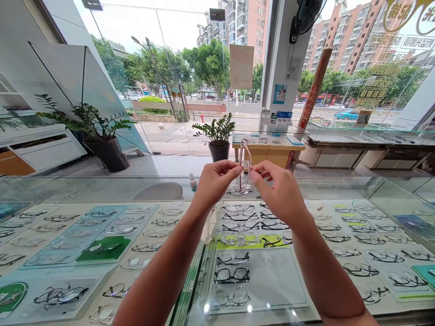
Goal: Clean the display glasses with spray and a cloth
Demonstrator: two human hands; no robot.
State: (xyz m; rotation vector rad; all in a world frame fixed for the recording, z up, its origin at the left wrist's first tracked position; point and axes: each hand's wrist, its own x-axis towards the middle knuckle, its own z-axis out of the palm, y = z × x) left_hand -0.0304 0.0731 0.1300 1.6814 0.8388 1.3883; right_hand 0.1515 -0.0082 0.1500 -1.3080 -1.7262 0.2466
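Glass-topped, the display counter (115, 189) stands before you. Your left hand (215, 181) pinches a thin pair of eyeglasses (240, 180) between thumb and fingers, upright above the counter's far part. Your right hand (278, 192) curls beside their right edge; whether it grips them cannot be told. Rows of spectacles (232, 274) lie below, nearer you. A small bottle (193, 183) stands to the left of your hands.

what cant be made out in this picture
All in the head view:
Whether the right hand touches the held glasses: too small to tell.
Where the yellow strip ends: hidden by the right forearm.
Fan's top: cut off by upper edge.
Bottle's label print: too small.
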